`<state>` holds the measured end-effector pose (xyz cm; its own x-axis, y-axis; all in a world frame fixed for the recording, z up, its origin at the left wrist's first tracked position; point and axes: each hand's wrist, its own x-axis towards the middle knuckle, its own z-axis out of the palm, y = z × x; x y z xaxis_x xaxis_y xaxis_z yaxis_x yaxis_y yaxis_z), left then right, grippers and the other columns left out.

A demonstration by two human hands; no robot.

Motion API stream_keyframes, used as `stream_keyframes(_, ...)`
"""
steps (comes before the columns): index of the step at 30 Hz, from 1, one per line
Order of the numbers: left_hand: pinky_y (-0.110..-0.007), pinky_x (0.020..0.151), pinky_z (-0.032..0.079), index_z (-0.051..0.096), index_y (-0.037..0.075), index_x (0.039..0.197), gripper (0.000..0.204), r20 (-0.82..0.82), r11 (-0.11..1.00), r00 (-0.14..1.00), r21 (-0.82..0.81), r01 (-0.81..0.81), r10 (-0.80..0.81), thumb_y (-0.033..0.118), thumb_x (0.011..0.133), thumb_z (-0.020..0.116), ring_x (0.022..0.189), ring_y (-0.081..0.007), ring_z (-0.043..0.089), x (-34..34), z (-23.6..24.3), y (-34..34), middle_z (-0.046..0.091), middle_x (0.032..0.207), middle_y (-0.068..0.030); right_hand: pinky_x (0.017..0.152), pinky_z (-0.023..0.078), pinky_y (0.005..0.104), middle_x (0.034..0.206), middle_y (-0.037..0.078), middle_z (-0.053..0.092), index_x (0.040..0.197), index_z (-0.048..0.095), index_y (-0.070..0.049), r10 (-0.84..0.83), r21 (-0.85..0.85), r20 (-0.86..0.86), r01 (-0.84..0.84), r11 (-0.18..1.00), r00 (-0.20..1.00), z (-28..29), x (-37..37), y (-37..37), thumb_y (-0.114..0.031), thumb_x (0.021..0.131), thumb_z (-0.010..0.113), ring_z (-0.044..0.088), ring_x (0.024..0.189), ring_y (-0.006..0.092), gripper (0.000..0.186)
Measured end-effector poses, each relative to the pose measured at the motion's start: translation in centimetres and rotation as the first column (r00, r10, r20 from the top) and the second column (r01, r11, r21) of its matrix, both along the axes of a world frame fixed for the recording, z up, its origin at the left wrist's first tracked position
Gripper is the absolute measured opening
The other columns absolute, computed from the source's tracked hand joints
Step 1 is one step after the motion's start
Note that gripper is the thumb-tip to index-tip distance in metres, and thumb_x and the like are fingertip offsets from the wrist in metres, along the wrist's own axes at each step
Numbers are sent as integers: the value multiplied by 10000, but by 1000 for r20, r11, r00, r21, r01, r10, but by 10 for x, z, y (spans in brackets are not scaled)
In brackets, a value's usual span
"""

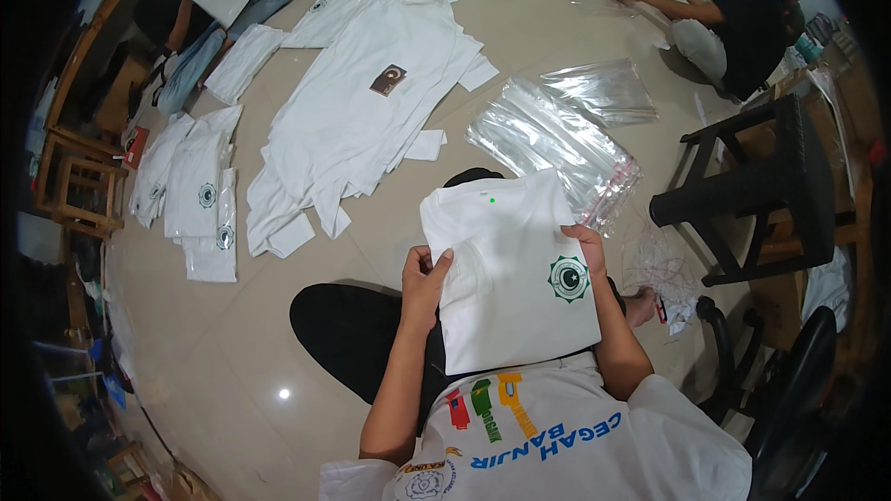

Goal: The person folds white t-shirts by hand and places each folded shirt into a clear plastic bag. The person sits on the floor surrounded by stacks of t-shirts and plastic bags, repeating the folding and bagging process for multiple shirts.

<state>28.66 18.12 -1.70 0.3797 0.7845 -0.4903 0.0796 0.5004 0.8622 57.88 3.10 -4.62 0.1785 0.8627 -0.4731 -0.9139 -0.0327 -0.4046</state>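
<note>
A neatly folded white T-shirt (520, 269) with a round green-and-black emblem lies across my lap, its collar end away from me. My left hand (427, 280) pinches its left edge, thumb on top of the cloth. On the opposite edge, above the emblem, my right hand (587, 249) grips the fabric with the fingers partly hidden behind it. Just beyond the shirt lies a stack of clear plastic bags (557, 144). Farther left, a pile of unfolded white shirts (353, 111) covers the floor, with a small dark card (388, 81) on top.
Folded shirts, some bagged (209, 195), lie at the left. One person (200, 9) sits far left holding a white package; another person (733, 23) sits far right handling clear plastic. A black stool (752, 186) and a black chair (789, 390) stand at my right, near crumpled plastic (661, 269).
</note>
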Motion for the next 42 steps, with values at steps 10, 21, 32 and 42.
stream_keyframes(10,-339,913,579,596,-23,1285,371,185,998,983,-61,24,-12,150,992,743,1034,-172,696,13,34,5,715,1182,-122,863,626,407,1136,184,745,1307,621,80,1,41,-32,1,999,1000,-5,2,-4,-106,985,594,764,946,294,373)
stream_keyframes(21,-423,1144,498,310,86,1672,679,548,960,826,-280,33,131,-6,1032,516,1396,-294,568,38,106,8,489,1602,-173,1064,512,343,1385,122,653,1655,358,-44,18,-26,316,-10,1000,948,107,-20,28,-23,956,595,667,1201,213,738)
stream_keyframes(32,-373,1320,106,167,35,1705,781,798,971,583,10,238,-151,573,1142,104,1627,-246,199,100,165,-40,210,1771,-131,1260,260,365,1688,190,311,1683,120,44,-240,302,823,-38,953,516,174,-104,47,-117,1036,626,311,1559,229,837)
stream_keyframes(42,-401,1234,360,422,2,1555,609,320,946,897,212,246,-305,245,1046,652,1396,-238,536,68,152,-2,591,1444,-176,918,609,346,1276,123,686,1497,461,-31,-316,103,390,300,948,865,210,-81,44,-23,1023,595,722,1062,188,493)
